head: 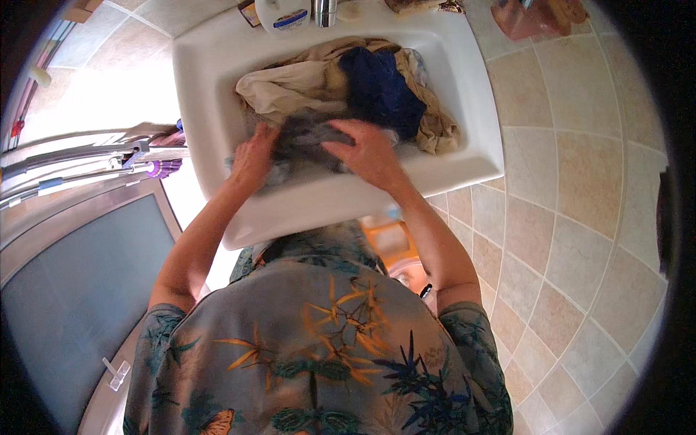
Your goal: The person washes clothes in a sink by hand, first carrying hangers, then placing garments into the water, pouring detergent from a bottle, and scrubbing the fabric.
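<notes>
A dark grey cloth [307, 138], blurred by motion, lies bunched at the near side of the white washbasin [478, 125]. My left hand [255, 155] is closed on its left end, the fingertips partly lost in the folds. On the right, my right hand [367, 149] rests against the same cloth with thumb and forefinger apart. Its other fingers are hidden, so its grip is unclear. Just beyond are a cream cloth [293, 87], a navy blue cloth [380, 87] and a tan cloth [437, 128], heaped together. They look wet.
A chrome tap [325, 13] and a white plastic bottle [280, 16] stand at the basin's back edge. Left of the basin lean several poles [81, 163] and a purple brush head [165, 168]. Tiled wall [576, 179] borders the right side. An orange plastic item [389, 239] sits below.
</notes>
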The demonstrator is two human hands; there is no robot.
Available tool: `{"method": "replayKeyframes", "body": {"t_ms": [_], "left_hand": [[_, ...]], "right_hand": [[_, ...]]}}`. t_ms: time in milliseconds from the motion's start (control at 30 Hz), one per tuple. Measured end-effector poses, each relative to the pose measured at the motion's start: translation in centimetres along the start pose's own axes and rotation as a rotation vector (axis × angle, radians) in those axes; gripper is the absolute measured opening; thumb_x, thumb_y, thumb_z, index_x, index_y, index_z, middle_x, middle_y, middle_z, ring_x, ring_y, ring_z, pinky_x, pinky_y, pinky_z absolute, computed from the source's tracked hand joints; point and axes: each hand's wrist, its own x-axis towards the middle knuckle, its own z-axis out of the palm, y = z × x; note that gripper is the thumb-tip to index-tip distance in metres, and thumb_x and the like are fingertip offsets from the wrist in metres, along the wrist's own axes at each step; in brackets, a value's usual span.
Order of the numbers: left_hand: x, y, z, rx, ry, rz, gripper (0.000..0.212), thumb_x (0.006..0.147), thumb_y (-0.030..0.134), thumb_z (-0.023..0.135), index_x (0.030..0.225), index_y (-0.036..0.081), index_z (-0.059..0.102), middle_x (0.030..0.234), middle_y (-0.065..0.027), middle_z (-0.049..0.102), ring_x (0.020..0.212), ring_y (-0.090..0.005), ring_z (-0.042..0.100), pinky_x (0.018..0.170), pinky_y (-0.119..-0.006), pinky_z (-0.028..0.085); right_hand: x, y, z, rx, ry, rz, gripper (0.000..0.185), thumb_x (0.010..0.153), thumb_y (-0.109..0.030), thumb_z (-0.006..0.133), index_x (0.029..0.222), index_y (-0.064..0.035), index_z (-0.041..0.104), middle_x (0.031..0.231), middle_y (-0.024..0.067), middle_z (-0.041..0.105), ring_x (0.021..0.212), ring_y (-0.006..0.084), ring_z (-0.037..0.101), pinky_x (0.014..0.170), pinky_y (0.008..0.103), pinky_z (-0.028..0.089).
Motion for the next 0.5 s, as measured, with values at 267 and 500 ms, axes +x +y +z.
{"method": "replayKeyframes", "body": {"t_ms": [267, 500], "left_hand": [[-0.1, 2.5, -10.8, -0.493, 0.563, 0.143, 0.023, 0.064, -0.010, 0.049, 0.083, 0.003, 0.048, 0.095, -0.0094, 0.049, 0.091, -0.0235, 0.048, 0.085, -0.030, 0.038], [1.7, 3.7, -5.3, -0.651, 0.156, 0.084, 0.050, 0.076, 0.008, 0.056, 0.123, 0.012, 0.042, 0.127, -0.0184, 0.039, 0.120, -0.0308, 0.036, 0.098, -0.039, 0.030]], "right_hand": [[1.5, -0.3, -7.4, 0.303, 0.160, -0.085, 0.033, 0.070, -0.011, 0.069, 0.102, -0.0060, 0.062, 0.083, 0.0063, 0.060, 0.077, 0.0156, 0.057, 0.071, 0.0251, 0.046], [2.9, 6.9, -6.2, -0.051, 0.166, -0.158, 0.034, 0.070, -0.028, 0.071, 0.098, -0.0096, 0.064, 0.093, 0.0079, 0.055, 0.090, 0.0207, 0.053, 0.081, 0.0319, 0.042]]}}
